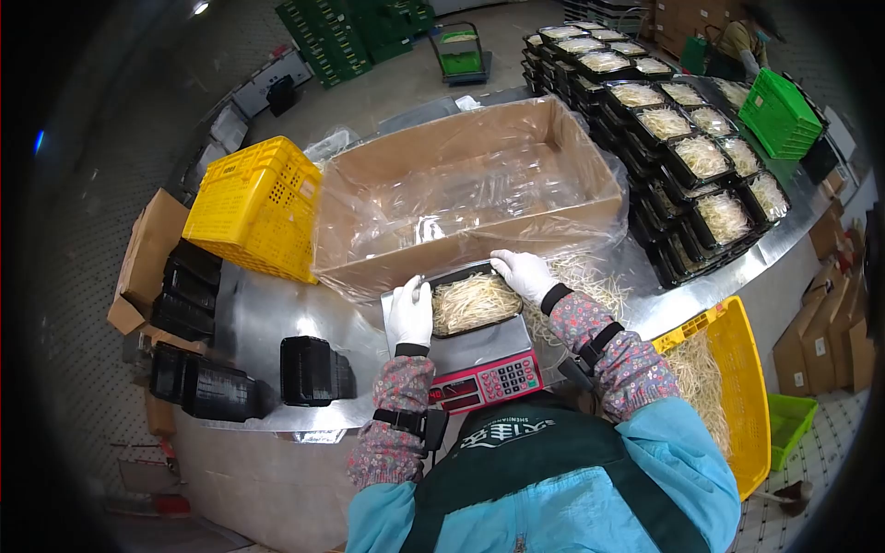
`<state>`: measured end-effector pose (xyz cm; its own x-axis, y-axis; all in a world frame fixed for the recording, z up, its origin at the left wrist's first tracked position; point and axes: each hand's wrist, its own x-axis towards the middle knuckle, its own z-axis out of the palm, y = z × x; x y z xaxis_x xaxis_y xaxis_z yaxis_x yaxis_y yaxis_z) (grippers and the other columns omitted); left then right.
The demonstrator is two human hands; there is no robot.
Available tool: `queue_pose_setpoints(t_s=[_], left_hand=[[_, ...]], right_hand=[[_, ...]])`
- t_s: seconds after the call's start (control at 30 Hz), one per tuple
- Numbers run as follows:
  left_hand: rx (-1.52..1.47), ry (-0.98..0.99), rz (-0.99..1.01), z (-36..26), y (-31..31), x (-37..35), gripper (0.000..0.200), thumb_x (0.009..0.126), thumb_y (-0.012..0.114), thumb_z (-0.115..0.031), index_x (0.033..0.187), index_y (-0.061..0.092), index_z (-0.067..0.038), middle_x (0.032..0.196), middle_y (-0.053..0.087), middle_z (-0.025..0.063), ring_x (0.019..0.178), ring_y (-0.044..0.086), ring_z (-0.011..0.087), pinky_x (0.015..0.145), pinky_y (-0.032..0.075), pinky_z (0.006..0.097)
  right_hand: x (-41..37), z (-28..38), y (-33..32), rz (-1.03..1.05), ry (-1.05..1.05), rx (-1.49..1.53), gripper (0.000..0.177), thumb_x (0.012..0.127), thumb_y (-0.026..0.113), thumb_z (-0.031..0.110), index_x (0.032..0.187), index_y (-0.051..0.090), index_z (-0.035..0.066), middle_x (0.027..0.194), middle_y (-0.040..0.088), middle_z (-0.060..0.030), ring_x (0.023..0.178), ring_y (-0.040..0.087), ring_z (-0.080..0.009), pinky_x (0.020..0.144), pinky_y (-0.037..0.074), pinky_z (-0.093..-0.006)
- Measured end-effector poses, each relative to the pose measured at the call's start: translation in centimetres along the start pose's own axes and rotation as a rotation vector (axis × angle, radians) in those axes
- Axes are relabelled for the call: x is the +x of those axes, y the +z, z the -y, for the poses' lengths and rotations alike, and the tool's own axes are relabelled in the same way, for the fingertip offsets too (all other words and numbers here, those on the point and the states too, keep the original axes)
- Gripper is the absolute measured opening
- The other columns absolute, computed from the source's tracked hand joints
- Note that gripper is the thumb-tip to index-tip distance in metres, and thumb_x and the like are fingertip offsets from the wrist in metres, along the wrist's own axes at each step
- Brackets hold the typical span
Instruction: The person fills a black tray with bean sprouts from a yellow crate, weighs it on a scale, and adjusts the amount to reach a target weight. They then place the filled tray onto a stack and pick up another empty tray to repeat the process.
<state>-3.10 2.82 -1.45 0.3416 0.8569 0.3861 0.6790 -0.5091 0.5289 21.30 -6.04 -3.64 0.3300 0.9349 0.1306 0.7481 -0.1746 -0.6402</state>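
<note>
The head view shows both white-gloved hands at a black tray filled with bean sprouts, over the plate of a red-fronted scale by the near edge of the table. The left hand is closed in around the tray's left side; the right hand grips its far right corner, so the tray is held between them. Whether its base touches the plate cannot be told. Red digits glow on the scale's display, too small to read surely. Loose sprouts lie on the table just right of the scale. Beyond the tray, a cardboard box lined with clear plastic reaches toward the far edge, with a tilted yellow crate beside its left end. A stack of empty trays sits near the table's near left corner. Along the right edge stand tall stacks of filled trays, a green crate near the far right corner. A yellow basket containing more sprouts is beside the near right edge.
</note>
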Motion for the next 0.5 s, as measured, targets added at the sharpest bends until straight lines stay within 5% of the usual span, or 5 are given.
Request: queue_pose_setpoints(t_s=[0.1, 0.13, 0.3, 0.5], left_hand=[[-0.47, -0.218, 0.256, 4.7, 2.7, 0.0, 0.025, 0.094, 0.063, -0.017, 0.111, 0.069, 0.001, 0.091, 0.07, 0.0075, 0.085, 0.062, 0.0131, 0.08, 0.048, 0.0311], [-0.638, -0.162, 0.138, 5.0, 3.6, -0.4, 0.024, 0.093, 0.066, -0.018, 0.102, 0.071, 0.004, 0.083, 0.07, 0.0036, 0.073, 0.061, 0.0136, 0.072, 0.049, 0.0288], [-1.039, -0.49, 0.226, 7.5, 5.2, 0.0, 0.016, 0.087, 0.067, -0.003, 0.101, 0.072, 0.002, 0.091, 0.07, 0.0051, 0.082, 0.064, 0.0126, 0.075, 0.049, 0.0257], [-0.715, -0.333, 0.108, 2.9, 1.9, -1.1, 0.019, 0.089, 0.069, -0.007, 0.105, 0.07, 0.003, 0.098, 0.071, 0.0071, 0.089, 0.064, 0.0134, 0.081, 0.05, 0.0252]], right_hand=[[0.5, -1.1, 1.8, 0.016, 0.129, 0.316, 0.037, 0.095, 0.059, 0.038, 0.112, 0.067, 0.005, 0.099, 0.072, -0.0155, 0.092, 0.069, -0.0293, 0.082, 0.051, -0.0407], [0.7, -1.7, 2.5, 0.019, 0.182, 0.459, 0.037, 0.094, 0.063, 0.036, 0.109, 0.067, 0.002, 0.098, 0.073, -0.0135, 0.09, 0.069, -0.026, 0.081, 0.051, -0.0384], [1.7, -2.9, 4.5, 0.043, 0.281, 0.794, 0.019, 0.093, 0.069, 0.019, 0.094, 0.065, 0.0, 0.078, 0.066, -0.0023, 0.067, 0.058, -0.0081, 0.06, 0.046, -0.0248], [0.7, -3.4, 4.3, 0.016, 0.308, 0.754, 0.037, 0.087, 0.075, 0.035, 0.092, 0.063, 0.0, 0.073, 0.064, -0.0038, 0.063, 0.057, -0.0096, 0.058, 0.047, -0.0276]])
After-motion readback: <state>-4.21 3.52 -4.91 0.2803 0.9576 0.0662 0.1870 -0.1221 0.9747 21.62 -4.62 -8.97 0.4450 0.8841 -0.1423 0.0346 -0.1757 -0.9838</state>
